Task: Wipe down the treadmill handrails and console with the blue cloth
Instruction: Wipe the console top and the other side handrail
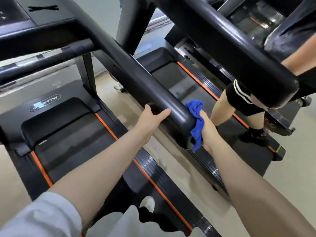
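A thick black treadmill handrail (140,79) runs from the console at upper left down to its rounded end at centre. My left hand (150,118) grips the rail from the left, thumb on top and fingers underneath. My right hand (207,132) presses the bunched blue cloth (196,120) against the right side of the rail's end. The cloth hangs down past the end cap. Part of the black console (34,12) shows at top left.
The treadmill belt (71,142) with orange side trim lies below. A second treadmill stands to the right, its handrail (239,48) crossing the top. Another person's legs (225,106) in black shorts and dark shoes stand on that belt. Beige floor lies between the machines.
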Demonstrator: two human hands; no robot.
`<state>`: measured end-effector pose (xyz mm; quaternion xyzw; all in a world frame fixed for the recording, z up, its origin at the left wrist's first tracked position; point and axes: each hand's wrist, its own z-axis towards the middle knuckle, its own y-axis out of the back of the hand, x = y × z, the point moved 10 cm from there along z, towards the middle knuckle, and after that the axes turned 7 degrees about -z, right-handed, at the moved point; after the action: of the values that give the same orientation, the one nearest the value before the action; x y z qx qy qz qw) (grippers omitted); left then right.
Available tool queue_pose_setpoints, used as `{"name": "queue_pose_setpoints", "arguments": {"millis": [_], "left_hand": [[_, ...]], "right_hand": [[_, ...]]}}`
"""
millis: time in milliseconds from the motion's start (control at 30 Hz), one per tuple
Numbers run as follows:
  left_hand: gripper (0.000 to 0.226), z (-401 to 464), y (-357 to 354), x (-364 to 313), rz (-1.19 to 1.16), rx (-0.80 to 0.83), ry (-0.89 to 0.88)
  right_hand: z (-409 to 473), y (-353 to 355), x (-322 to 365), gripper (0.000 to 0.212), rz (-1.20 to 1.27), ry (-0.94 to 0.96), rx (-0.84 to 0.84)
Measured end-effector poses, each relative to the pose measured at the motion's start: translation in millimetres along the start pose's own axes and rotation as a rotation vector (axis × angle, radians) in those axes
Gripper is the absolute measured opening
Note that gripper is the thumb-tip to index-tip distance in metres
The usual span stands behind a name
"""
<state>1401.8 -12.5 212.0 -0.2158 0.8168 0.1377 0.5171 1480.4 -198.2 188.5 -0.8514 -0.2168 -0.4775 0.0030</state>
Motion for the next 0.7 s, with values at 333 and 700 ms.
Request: {"name": "queue_pose_setpoints", "arguments": {"millis": [333,700], "left_hand": [[0.050,3,0,0,-0.013,-0.001,0.005],[0.017,2,12,11,-0.283,0.016,0.137]], "right_hand": [[-41,-5,-11,0.057,0.126,0.109,-0.465],[-100,-70,20,0.045,-1.725,1.584,-0.571]]}}
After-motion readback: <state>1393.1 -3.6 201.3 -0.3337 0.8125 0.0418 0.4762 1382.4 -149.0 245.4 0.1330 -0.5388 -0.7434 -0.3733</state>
